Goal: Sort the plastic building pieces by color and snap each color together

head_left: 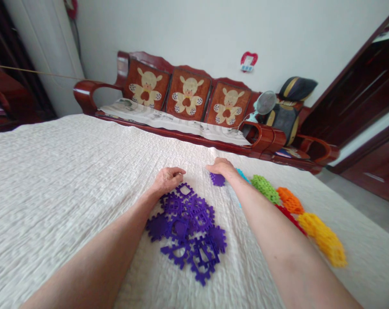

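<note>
Left hand (168, 179) curls loosely; right hand (223, 166) covers a purple piece (218, 180).

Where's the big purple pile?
Head view, lower centre: the purple pile lies on the white cloth between the two forearms, beside the left hand.

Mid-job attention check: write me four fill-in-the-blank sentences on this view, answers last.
The left hand is beside loose pieces coloured ____.
The piece visible apart from them is at the ____ hand.
The cluster nearest the picture's right edge is ____.
Bear cushions in the background number ____.

Missing words: purple; right; yellow; three.
</note>
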Demonstrator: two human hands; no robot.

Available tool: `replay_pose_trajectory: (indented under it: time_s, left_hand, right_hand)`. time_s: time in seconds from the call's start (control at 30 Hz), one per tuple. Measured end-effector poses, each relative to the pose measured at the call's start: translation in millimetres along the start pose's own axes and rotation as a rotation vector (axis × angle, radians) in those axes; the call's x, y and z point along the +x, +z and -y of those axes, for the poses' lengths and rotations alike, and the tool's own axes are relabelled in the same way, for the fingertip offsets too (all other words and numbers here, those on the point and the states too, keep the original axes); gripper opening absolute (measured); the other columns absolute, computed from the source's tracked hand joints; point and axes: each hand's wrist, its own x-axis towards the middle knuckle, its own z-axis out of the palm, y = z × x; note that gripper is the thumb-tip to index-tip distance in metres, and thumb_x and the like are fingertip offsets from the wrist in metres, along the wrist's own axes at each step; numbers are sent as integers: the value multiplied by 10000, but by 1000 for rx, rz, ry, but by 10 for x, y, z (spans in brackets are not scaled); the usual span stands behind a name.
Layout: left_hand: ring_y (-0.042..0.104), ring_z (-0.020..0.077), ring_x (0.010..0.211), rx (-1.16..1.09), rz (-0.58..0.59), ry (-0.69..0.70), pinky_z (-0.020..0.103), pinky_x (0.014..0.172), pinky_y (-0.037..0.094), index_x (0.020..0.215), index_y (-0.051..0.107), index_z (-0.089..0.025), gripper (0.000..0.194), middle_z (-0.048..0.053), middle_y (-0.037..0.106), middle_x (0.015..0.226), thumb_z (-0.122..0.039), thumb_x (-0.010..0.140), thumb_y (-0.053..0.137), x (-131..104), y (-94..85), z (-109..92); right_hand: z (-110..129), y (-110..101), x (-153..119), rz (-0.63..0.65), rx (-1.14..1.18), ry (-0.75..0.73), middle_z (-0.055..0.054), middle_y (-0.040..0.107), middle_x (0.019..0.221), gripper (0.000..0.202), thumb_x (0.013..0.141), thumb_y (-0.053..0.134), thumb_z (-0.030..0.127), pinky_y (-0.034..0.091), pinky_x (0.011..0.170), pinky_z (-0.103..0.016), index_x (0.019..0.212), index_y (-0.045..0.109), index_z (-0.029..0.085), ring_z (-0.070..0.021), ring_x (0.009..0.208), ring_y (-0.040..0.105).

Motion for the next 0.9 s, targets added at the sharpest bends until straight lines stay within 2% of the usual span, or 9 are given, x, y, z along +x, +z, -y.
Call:
replay_pose_trajectory:
  time_s: [0.13, 0.27, 0.4, 0.53, 0.73, 0.9]
  left_hand:
    - [661, 165, 717, 1, 1, 5, 234, 669, 502, 1036, 748, -176, 382, 32, 745, 768, -281, 757, 509, -3, -6, -7]
    - [660, 169, 721, 2, 6, 2, 239, 670, 500, 1043, 747, -173, 384, 36, 745, 770, -276, 757, 512, -6, -12, -16]
    - [660, 172, 731, 8, 3, -4, 241, 683, 504, 1041, 748, -169, 382, 37, 745, 779, -267, 757, 513, -10, -14, -30]
    - [661, 171, 737, 3, 2, -13, 240, 700, 508, 1045, 747, -171, 382, 33, 744, 775, -264, 758, 513, -15, -15, -43]
    - [652, 167, 704, 15, -2, -13, 239, 673, 501, 1040, 746, -171, 390, 31, 737, 746, -273, 745, 514, -13, -11, -30]
    - [650, 168, 680, -26, 1, 9, 241, 631, 491, 1032, 746, -166, 405, 34, 737, 739, -305, 740, 502, 4, 9, 15]
  right_hand:
    - [19, 14, 81, 15, -17, -10, -220, 694, 1085, 464, 719, 672, 383, 521, 827, -336, 1057, 697, 65, -314, 1054, 659]
    - [-22, -38, 114, 5, 8, -22, -162, 727, 927, 339, 684, 688, 297, 518, 741, -293, 957, 714, 98, -277, 932, 690]
    - [-102, -94, 57, -63, 56, -65, -106, 732, 932, 238, 720, 629, 280, 500, 765, -283, 899, 724, 156, -257, 942, 679]
    - [-173, -42, -40, -204, 105, -70, -104, 721, 1021, 314, 740, 613, 327, 490, 803, -286, 990, 717, 167, -263, 1015, 652]
    - [-213, 107, -100, -233, 113, -89, -145, 701, 1050, 388, 737, 622, 347, 488, 827, -308, 1052, 702, 136, -265, 998, 655]
    - [-180, 10, -155, -334, 199, -122, -136, 696, 1041, 389, 736, 630, 349, 481, 875, -339, 1061, 688, 143, -270, 998, 646]
